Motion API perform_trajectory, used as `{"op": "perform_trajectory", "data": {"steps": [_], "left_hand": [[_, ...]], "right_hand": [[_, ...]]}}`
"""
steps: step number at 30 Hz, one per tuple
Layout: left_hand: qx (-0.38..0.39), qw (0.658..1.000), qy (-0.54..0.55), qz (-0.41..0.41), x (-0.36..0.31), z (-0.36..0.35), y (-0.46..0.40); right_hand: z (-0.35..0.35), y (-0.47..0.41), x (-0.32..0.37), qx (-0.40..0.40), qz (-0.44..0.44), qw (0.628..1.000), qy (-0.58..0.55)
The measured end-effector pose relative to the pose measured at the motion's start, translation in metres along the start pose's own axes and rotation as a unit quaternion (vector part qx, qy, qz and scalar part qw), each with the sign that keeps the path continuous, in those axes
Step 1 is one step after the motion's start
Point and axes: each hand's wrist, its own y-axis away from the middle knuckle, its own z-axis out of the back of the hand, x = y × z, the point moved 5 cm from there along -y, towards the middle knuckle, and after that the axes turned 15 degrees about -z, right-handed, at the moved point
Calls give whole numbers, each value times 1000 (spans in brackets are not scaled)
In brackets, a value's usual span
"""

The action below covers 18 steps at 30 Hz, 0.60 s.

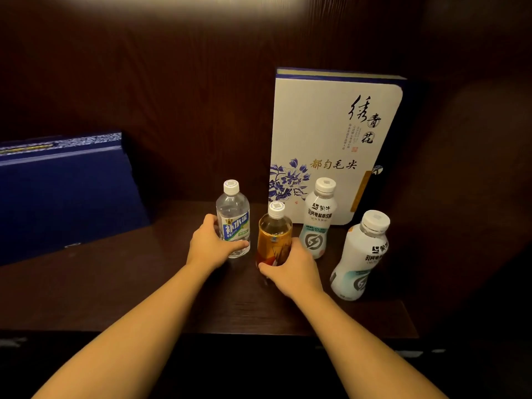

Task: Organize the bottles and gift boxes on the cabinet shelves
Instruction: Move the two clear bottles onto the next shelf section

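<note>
Navy gift box [66, 191] leans at the shelf's left, stiff and broad, probably best taken by its edges. Left hand [211, 244] wraps the clear water bottle [233, 223] at its label; right hand [293, 273] curls round the amber tea bottle [275, 236] low down. Both look full, so heavyish, smooth, slightly squeezable. Two white milk-drink bottles [316, 218] [361, 256] stand before the upright white tea gift box [331, 125].

The blue gift box [63, 191] runs off the left edge. A blurred pale band [184, 1] crosses the top. The right hand [293, 272] hides the amber bottle's [275, 237] base.
</note>
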Motion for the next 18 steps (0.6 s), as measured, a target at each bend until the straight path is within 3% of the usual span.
{"op": "perform_trajectory", "data": {"steps": [7, 18], "left_hand": [[-50, 998, -16, 20, -20, 23, 73], [-59, 997, -36, 38, -56, 54, 168]], "right_hand": [[7, 22, -16, 34, 25, 999, 10], [25, 94, -31, 63, 50, 997, -2]]}}
